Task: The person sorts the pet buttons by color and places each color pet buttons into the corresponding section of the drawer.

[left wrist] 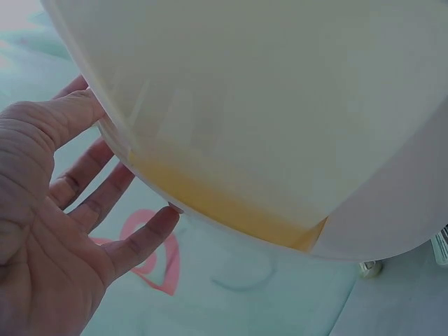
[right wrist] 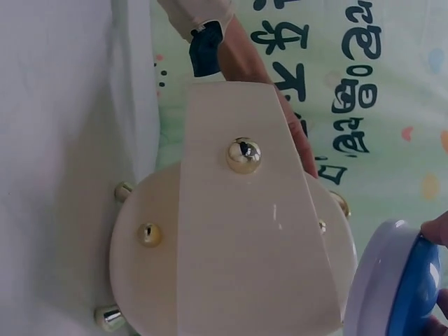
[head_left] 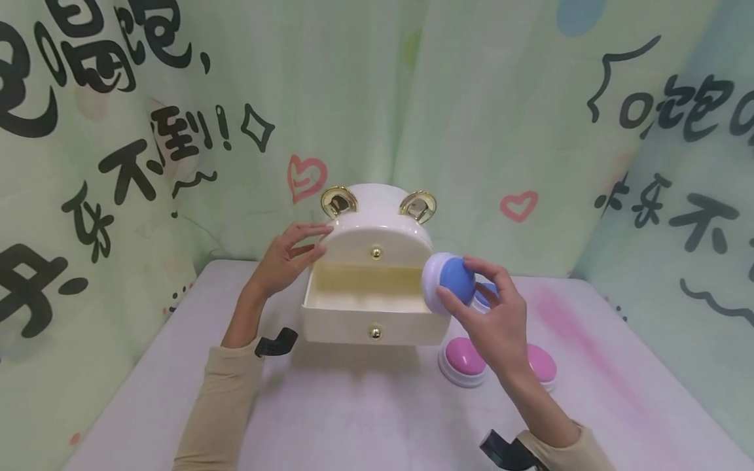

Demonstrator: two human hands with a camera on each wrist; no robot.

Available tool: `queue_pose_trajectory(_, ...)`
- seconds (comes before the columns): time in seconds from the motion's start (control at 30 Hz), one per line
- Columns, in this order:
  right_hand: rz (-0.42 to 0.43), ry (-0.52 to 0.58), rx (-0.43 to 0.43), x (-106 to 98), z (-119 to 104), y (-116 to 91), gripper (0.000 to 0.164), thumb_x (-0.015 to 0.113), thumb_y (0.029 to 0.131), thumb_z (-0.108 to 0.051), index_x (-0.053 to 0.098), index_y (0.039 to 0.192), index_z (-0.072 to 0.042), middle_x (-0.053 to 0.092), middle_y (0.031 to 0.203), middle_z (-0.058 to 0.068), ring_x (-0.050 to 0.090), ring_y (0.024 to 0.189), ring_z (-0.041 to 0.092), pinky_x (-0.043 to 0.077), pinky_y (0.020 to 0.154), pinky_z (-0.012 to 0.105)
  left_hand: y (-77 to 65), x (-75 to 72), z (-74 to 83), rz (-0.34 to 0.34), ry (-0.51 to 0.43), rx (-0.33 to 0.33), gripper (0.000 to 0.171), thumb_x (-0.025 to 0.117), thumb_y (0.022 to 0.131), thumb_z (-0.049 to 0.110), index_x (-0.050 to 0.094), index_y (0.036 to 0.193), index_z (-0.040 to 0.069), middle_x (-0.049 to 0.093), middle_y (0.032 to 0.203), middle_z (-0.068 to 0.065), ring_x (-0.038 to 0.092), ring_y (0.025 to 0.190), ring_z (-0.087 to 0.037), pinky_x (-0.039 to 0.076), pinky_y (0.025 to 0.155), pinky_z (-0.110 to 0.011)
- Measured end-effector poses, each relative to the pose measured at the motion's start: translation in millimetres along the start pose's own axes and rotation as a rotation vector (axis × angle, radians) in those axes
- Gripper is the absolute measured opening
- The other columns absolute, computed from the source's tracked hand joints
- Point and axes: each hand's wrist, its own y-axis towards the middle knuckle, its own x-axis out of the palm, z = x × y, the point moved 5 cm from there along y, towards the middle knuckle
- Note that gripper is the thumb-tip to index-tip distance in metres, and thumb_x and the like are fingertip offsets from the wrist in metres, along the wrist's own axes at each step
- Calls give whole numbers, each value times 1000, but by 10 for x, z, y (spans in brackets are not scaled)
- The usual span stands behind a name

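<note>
Blue disc (head_left: 455, 279) near the pulled-out drawer (head_left: 338, 326)
We pinch it with our right fingers (head_left: 485, 268); our left fingers (head_left: 306, 231), extended, touch the box (head_left: 379, 206).

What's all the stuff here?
Cabinet: one, white, on table
Ears: two, gold, cabinet top
Open drawer: one, white, cabinet front
Knobs: three, gold, cabinet front
Blue rounds: two, blue/white, near right hand
Pink rounds: two, pink/white, on table
Table: one, white, under cabinet
Backdrop: one, green, around table
Hearts: two visible, red, on backdrop
Writing: several, black, on backdrop
Straps: two, black, at sleeves
Sleeves: two, beige, on arms
Left hand: one, touching cabinet
Right hand: one, holding blue round
</note>
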Motion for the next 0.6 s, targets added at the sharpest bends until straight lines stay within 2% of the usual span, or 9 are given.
queue_pose_trajectory(0.17,-33,-26,-67,122,-9,45,54,87,82,-12,61,129,-3,62,136,3,57,129,23,50,108,34,-6,-10,-10,-5,-3,4,39,66,98,2,63,137,3,55,140,-10,50,134,-17,48,109,-49)
queue_pose_trajectory(0.27,-46,-36,-92,166,-22,54,55,88,81,-12,62,129,-4,62,137,4,56,130,23,48,108,28,-6,-13,-17,-6,0,8,39,66,98,2,63,137,3,55,140,-10,50,134,-16,48,109,-49)
queue_pose_trajectory(0.37,-56,-34,-113,198,-33,71,55,88,81,-12,62,129,-4,62,138,6,55,131,24,48,108,29,-3,-21,-20,0,2,16,39,66,98,2,63,137,3,55,139,-10,51,133,-16,48,109,-51)
queue_pose_trajectory(0.4,-59,-32,-120,208,-34,76,55,88,81,-11,62,129,-3,62,138,7,55,131,25,49,108,31,-2,-22,-23,1,1,18,38,66,98,2,63,137,3,55,139,-10,51,133,-16,48,109,-51)
queue_pose_trajectory(0.5,-64,-19,-134,225,-25,93,54,87,81,-9,61,128,-2,62,138,10,56,131,27,49,109,48,1,-23,-27,4,2,26,38,66,98,1,64,136,2,56,138,-10,51,132,-16,48,109,-51)
queue_pose_trajectory(0.6,-72,-11,-141,240,-7,98,53,87,81,-9,61,128,-2,62,139,10,56,132,29,48,109,52,3,-19,-31,2,2,24,38,66,98,1,64,136,2,56,138,-10,52,132,-15,48,109,-50)
